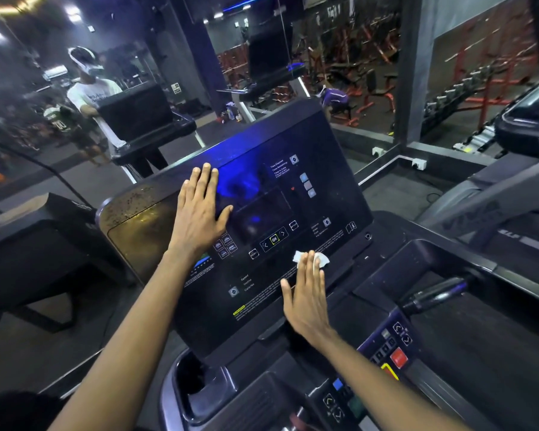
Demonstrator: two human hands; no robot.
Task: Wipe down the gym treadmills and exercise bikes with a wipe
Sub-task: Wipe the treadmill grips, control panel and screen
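Where right hand [308, 301] presses wipe [323, 260], left hand [199, 209] rests flat on console [330, 197].

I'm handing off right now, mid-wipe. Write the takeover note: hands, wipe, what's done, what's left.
Left hand: open, flat on the upper left of the console panel.
Right hand: open, straight fingers pressing the wipe on the panel, below and right of the OK key.
Done: cannot tell how much is already wiped.
Left: likely the speckled left edge, lower keypad, handle, then the other machines.
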